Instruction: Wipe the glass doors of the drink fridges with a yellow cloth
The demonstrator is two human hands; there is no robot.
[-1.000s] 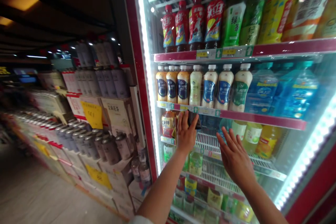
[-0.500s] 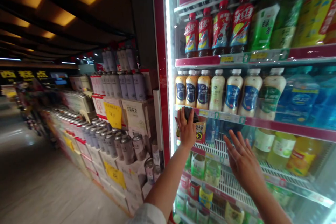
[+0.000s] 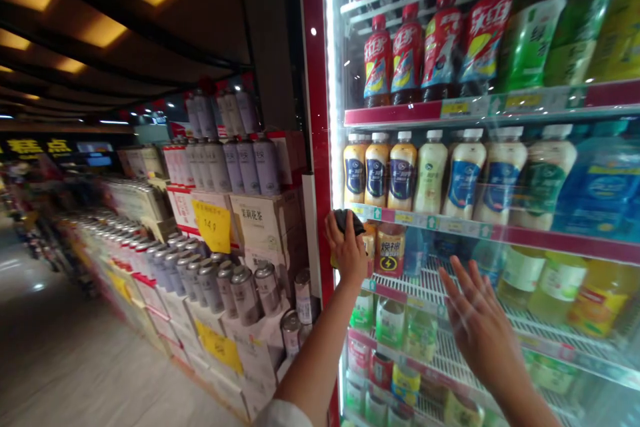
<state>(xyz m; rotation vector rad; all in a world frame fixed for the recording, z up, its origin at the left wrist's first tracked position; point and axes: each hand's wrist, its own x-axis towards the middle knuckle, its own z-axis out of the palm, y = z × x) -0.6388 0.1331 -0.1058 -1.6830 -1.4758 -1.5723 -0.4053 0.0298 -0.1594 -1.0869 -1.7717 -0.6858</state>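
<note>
My left hand (image 3: 346,248) is pressed over a dark, cloth-like thing (image 3: 349,221) at the left frame of a lit drinks cooler. A bit of yellow shows by the fingers; the rest of that thing is hidden under the palm. Further right, my right hand (image 3: 483,323) lies flat with fingers stretched, holding nothing, at the glass in front of the lower shelves. Whether its palm touches the glass I cannot tell. Behind the glass, between the hands, stand a can with a lightning mark (image 3: 390,252) and a wire shelf (image 3: 430,280).
Above are milky-tea bottles (image 3: 465,173) and red-capped bottles (image 3: 377,60). Green-labelled drinks (image 3: 390,320) stand lower. Left of the cooler, stacked cartons (image 3: 260,227) bear several cans (image 3: 245,297) and yellow price signs (image 3: 213,223). A tiled floor (image 3: 100,360) runs past them.
My left hand has shifted left with the dark cloth-like thing, from over the shelf edge to the cooler's frame, uncovering cans behind. My right hand stays spread. The view has turned slightly left.
</note>
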